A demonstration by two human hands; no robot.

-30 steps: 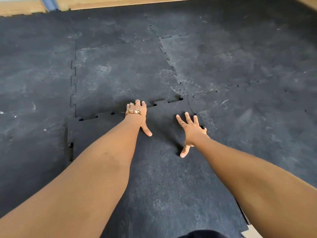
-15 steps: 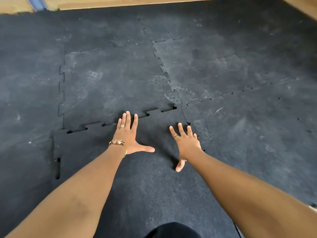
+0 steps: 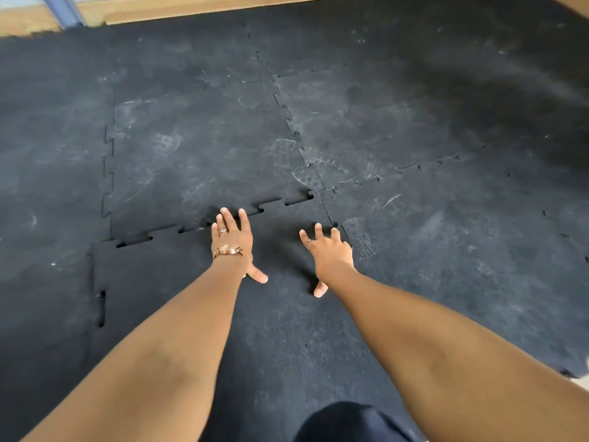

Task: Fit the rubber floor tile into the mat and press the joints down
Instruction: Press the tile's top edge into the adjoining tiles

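From the head camera, the left hand (image 3: 234, 239) lies flat, its grip wide and empty, fingers at the far toothed joint of the rubber floor tile (image 3: 178, 275). The right hand (image 3: 330, 255), grip also spread and empty, presses beside the tile's right joint against the mat (image 3: 446, 234). Gaps show along the far joint.

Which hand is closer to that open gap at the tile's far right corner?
The right hand. Its fingertips lie just below and right of the gap, on the tile. The left hand rests further left along the same joint.
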